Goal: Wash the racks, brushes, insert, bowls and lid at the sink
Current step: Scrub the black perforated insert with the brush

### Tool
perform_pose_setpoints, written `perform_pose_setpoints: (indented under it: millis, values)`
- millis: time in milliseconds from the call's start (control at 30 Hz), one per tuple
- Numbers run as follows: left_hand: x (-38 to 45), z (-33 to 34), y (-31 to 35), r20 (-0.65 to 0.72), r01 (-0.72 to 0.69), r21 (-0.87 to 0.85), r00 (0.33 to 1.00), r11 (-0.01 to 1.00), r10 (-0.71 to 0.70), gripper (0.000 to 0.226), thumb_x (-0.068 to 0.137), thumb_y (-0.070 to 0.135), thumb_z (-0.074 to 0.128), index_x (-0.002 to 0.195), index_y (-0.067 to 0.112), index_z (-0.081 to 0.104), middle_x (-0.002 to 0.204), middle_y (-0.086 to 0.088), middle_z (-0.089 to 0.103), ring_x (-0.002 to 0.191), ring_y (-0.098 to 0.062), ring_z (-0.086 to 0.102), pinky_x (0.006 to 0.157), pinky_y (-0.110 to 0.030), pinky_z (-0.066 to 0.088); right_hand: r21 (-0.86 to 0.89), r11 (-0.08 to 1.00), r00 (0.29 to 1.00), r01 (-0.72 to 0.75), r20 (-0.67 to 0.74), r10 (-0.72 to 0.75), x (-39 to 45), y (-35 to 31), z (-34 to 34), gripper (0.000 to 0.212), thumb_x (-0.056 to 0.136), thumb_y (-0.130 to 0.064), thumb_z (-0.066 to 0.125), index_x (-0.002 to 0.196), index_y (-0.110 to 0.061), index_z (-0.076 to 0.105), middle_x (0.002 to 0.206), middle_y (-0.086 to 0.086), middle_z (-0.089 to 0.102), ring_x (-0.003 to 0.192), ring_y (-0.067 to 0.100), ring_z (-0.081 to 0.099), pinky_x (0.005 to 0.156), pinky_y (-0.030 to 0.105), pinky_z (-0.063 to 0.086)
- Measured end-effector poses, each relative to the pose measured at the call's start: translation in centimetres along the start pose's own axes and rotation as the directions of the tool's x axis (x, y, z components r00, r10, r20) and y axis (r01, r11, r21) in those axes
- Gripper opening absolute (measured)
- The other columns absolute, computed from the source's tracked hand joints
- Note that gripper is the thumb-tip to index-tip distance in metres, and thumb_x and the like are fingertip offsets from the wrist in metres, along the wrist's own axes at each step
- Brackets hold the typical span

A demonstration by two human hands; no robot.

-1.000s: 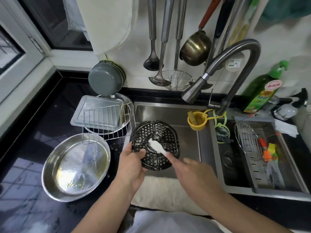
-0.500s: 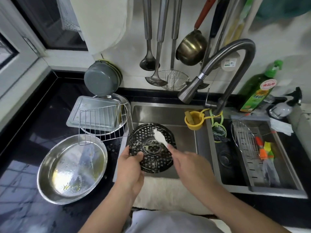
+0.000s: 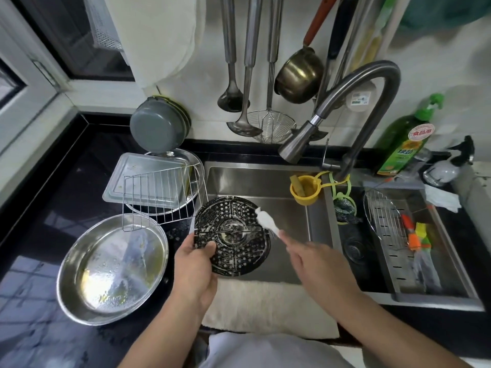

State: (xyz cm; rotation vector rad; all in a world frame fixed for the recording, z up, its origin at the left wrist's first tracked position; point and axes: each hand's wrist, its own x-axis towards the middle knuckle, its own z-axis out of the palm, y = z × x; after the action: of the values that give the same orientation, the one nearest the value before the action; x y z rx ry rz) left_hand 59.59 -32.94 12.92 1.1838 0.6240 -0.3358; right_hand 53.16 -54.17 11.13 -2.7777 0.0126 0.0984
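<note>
The round black perforated insert (image 3: 233,239) is being held tilted over the left basin of the sink (image 3: 265,181), its lower left edge hidden under the left hand (image 3: 196,264), which is gripping the rim with the thumb on top. The right hand (image 3: 316,264) is pinching the handle of a white brush (image 3: 267,220), most of that handle lying hidden in the fingers, while the bristle head is touching the insert's upper right. On the black worktop (image 3: 53,197) to the left, a wire rack (image 3: 159,197) is leaning over a steel bowl (image 3: 111,272). The orange and yellow brushes (image 3: 414,235) in the right basin are partly blurred
</note>
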Motion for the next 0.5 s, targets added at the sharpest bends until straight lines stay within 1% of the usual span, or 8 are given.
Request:
perform_pose_setpoints:
  millis: [67, 100, 167, 233, 300, 367, 400, 500]
  values:
    - [-0.1, -0.2, 0.2, 0.024, 0.009, 0.02, 1.0, 1.0, -0.01, 0.037, 0.1, -0.016, 0.042, 0.118, 0.004, 0.067, 0.108, -0.016, 0.078, 0.103, -0.034, 0.074, 0.09, -0.051, 0.059, 0.05, 0.998, 0.996, 0.04, 0.078, -0.044, -0.6, -0.4, -0.2, 0.051, 0.104, -0.033, 0.051, 0.15, -0.046, 0.033, 0.06, -0.013, 0.042, 0.051, 0.006, 0.045, 0.042, 0.026, 0.04]
    - [-0.2, -0.3, 0.4, 0.046, 0.014, 0.035, 0.999, 0.999, -0.015, 0.036, 0.1, -0.016, 0.041, 0.116, 0.004, 0.068, 0.108, -0.017, 0.078, 0.097, -0.03, 0.076, 0.086, -0.047, 0.06, 0.053, 0.996, 0.994, 0.071, 0.082, -0.075, -0.6, -0.3, -0.2, 0.052, 0.103, -0.034, 0.051, 0.15, -0.047, 0.032, 0.059, -0.014, 0.041, 0.05, 0.006, 0.044, 0.041, 0.025, 0.04]
    - [-0.3, -0.4, 0.6, 0.081, 0.021, 0.07, 0.996, 0.997, -0.026, 0.036, 0.099, -0.016, 0.041, 0.114, 0.003, 0.067, 0.107, -0.018, 0.078, 0.09, -0.026, 0.077, 0.08, -0.043, 0.06, 0.034, 0.999, 1.0, 0.026, 0.005, -0.026, 0.9, 0.7, -0.7, 0.049, 0.106, -0.036, 0.046, 0.149, -0.051, 0.028, 0.063, -0.012, 0.05, 0.055, 0.009, 0.052, 0.049, 0.033, 0.051]
    - [-0.5, -0.4, 0.8, 0.098, 0.018, 0.088, 0.995, 0.996, -0.026, 0.036, 0.099, -0.017, 0.04, 0.114, 0.001, 0.067, 0.107, -0.019, 0.077, 0.089, -0.027, 0.077, 0.079, -0.042, 0.06, 0.008, 1.0, 1.0, -0.018, 0.002, 0.018, 1.8, 1.8, -1.2, 0.047, 0.107, -0.038, 0.04, 0.149, -0.052, 0.027, 0.069, -0.01, 0.055, 0.06, 0.012, 0.056, 0.058, 0.038, 0.055]
    - [-0.3, -0.6, 1.2, 0.089, 0.007, 0.063, 0.996, 0.998, -0.013, 0.036, 0.099, -0.016, 0.04, 0.113, 0.003, 0.067, 0.104, -0.016, 0.078, 0.087, -0.025, 0.078, 0.069, -0.038, 0.063, -0.001, 1.0, 0.996, 0.017, 0.084, -0.017, 0.7, 1.6, -1.4, 0.047, 0.106, -0.041, 0.034, 0.148, -0.056, 0.018, 0.071, -0.009, 0.054, 0.063, 0.012, 0.056, 0.06, 0.038, 0.054]
    - [0.1, -1.0, 1.6, 0.054, -0.003, 0.038, 0.999, 0.999, 0.001, 0.035, 0.101, -0.014, 0.04, 0.112, 0.005, 0.067, 0.1, -0.014, 0.079, 0.082, -0.023, 0.078, 0.06, -0.034, 0.062, 0.049, 0.995, 0.982, 0.085, 0.164, -0.092, -1.5, 0.6, -1.4, 0.046, 0.105, -0.044, 0.029, 0.145, -0.06, 0.011, 0.072, -0.007, 0.053, 0.065, 0.012, 0.054, 0.061, 0.035, 0.052]
    - [0.1, -1.1, 1.8, 0.054, -0.002, 0.047, 0.999, 0.999, 0.0, 0.034, 0.101, -0.014, 0.04, 0.112, 0.004, 0.067, 0.1, -0.014, 0.079, 0.081, -0.023, 0.078, 0.059, -0.033, 0.061, 0.068, 0.994, 0.981, 0.086, 0.171, -0.097, -1.8, 0.6, -1.6, 0.046, 0.106, -0.044, 0.029, 0.145, -0.059, 0.011, 0.072, -0.008, 0.053, 0.065, 0.012, 0.054, 0.062, 0.034, 0.051]
    - [0.0, -0.9, 1.6, 0.114, 0.039, 0.096, 0.992, 0.995, -0.05, 0.035, 0.101, -0.015, 0.04, 0.115, 0.002, 0.066, 0.107, -0.019, 0.078, 0.085, -0.025, 0.078, 0.063, -0.033, 0.063, -0.005, 0.999, 0.994, 0.038, 0.102, -0.038, 1.2, 2.1, -1.9, 0.046, 0.106, -0.043, 0.032, 0.147, -0.056, 0.017, 0.069, -0.009, 0.052, 0.062, 0.009, 0.054, 0.061, 0.034, 0.055]
